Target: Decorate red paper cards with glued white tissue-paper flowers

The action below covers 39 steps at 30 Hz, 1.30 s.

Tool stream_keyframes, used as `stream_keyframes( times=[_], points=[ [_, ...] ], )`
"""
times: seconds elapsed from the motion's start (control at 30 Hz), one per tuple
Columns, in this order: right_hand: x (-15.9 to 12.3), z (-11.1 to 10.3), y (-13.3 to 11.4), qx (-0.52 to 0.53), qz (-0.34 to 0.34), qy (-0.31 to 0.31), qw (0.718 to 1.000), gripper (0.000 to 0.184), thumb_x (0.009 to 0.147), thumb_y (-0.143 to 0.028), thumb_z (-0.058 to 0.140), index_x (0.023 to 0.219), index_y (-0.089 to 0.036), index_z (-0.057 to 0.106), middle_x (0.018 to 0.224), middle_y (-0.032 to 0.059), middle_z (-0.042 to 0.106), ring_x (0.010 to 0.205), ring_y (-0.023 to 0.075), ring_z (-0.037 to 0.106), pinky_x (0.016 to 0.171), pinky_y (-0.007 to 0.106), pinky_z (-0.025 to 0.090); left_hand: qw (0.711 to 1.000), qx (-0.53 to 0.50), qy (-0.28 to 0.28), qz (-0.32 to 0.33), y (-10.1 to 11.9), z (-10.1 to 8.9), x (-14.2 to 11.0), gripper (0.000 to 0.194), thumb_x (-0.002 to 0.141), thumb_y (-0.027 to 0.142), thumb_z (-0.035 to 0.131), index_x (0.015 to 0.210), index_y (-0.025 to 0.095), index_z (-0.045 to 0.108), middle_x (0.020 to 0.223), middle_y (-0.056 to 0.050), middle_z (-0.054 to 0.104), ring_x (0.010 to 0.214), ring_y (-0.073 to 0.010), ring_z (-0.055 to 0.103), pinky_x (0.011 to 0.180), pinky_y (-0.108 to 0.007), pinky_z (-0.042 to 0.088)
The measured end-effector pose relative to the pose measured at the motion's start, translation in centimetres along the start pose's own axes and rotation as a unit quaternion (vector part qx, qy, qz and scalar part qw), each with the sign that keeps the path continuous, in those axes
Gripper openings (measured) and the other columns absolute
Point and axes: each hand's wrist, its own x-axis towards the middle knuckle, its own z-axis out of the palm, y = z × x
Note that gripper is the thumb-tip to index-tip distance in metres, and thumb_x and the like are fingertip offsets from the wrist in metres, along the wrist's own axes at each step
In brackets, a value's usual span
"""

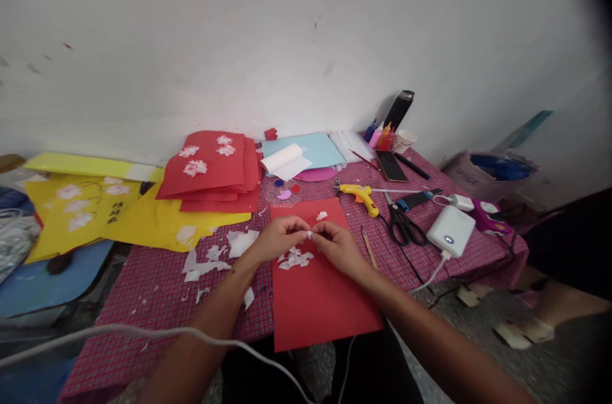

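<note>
Over a red sheet of paper [325, 302], my left hand [283, 237] and my right hand [340, 250] meet fingertip to fingertip. Both pinch a small piece of white paper [310, 234] between them. Just below my left fingers, a heap of torn white paper bits [294, 259] lies on the red sheet. A small crumpled white paper tuft [321, 216] sits near the sheet's top edge, beyond my right hand. To the left, larger torn white paper scraps [205, 266] are scattered on the checked tablecloth [157, 289].
Red sheets with white-pink flowers [205, 165] are stacked at the back left, over yellow sheets [143, 216]. A yellow glue gun [361, 195], scissors [404, 223] and white power bank [451, 230] lie right. A paint palette [284, 194] stands behind the red sheet. A white cable [191, 331] crosses the foreground.
</note>
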Motion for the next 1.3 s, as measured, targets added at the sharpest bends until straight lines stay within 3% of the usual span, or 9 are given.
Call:
stream_keyframes(
  times=[0.3, 0.47, 0.63, 0.9, 1.17, 1.3],
  points=[
    [-0.2, 0.1, 0.2, 0.069, 0.018, 0.007, 0.997, 0.008, 0.077, -0.024, 0.059, 0.083, -0.02, 0.062, 0.076, -0.0016, 0.063, 0.064, 0.0124, 0.055, 0.06, 0.024, 0.044, 1.0, 0.009, 0.004, 0.005, 0.3, -0.1, 0.0, 0.019, 0.083, 0.03, 0.064, 0.092, 0.015, 0.07, 0.077, -0.001, 0.065, 0.063, -0.0101, 0.054, 0.057, -0.021, 0.042],
    [-0.1, -0.3, 0.0, 0.131, 0.1, -0.01, 0.986, 0.024, 0.085, -0.042, 0.058, 0.082, -0.019, 0.062, 0.056, -0.0047, 0.056, 0.044, 0.0105, 0.047, 0.043, 0.022, 0.035, 1.0, 0.006, -0.002, 0.006, 0.1, -0.1, -0.1, 0.019, 0.084, 0.029, 0.063, 0.094, 0.014, 0.07, 0.079, -0.002, 0.067, 0.063, -0.0103, 0.055, 0.058, -0.021, 0.042],
    [-0.1, -0.3, -0.8, 0.165, 0.147, -0.041, 0.974, 0.032, 0.079, -0.049, 0.066, 0.08, -0.017, 0.065, 0.073, 0.0014, 0.068, 0.045, 0.0089, 0.052, 0.036, 0.019, 0.033, 1.0, 0.02, 0.005, 0.015, -0.1, 0.0, -0.1, 0.016, 0.082, 0.024, 0.063, 0.092, 0.015, 0.071, 0.081, -0.003, 0.07, 0.063, -0.0108, 0.056, 0.057, -0.021, 0.042],
    [-0.3, -0.6, -1.6, 0.171, 0.165, -0.057, 0.97, 0.027, 0.074, -0.042, 0.07, 0.078, -0.015, 0.067, 0.071, 0.0026, 0.069, 0.044, 0.0084, 0.053, 0.035, 0.018, 0.032, 0.991, 0.09, 0.037, 0.09, 0.4, 0.1, -0.2, 0.017, 0.079, 0.012, 0.059, 0.086, 0.018, 0.073, 0.088, -0.003, 0.071, 0.081, -0.016, 0.065, 0.074, -0.025, 0.048],
    [-0.2, -0.3, -1.2, 0.116, 0.149, -0.03, 0.982, 0.02, 0.076, -0.038, 0.066, 0.073, -0.018, 0.061, 0.056, -0.0031, 0.06, 0.042, 0.0101, 0.05, 0.039, 0.021, 0.032, 0.982, 0.132, 0.024, 0.13, 0.5, 0.3, -0.2, 0.014, 0.082, 0.013, 0.061, 0.087, 0.019, 0.073, 0.091, -0.004, 0.072, 0.086, -0.0173, 0.066, 0.083, -0.028, 0.049],
    [-0.3, -1.3, -0.5, -0.031, 0.068, -0.02, 0.997, 0.017, 0.083, -0.032, 0.059, 0.073, -0.018, 0.062, 0.058, -0.0024, 0.06, 0.05, 0.0121, 0.053, 0.051, 0.023, 0.038, 0.975, 0.186, 0.053, 0.113, 0.3, 0.3, -0.1, 0.02, 0.083, 0.013, 0.06, 0.097, 0.021, 0.071, 0.099, -0.003, 0.073, 0.094, -0.0176, 0.066, 0.087, -0.028, 0.049]
  ],
)
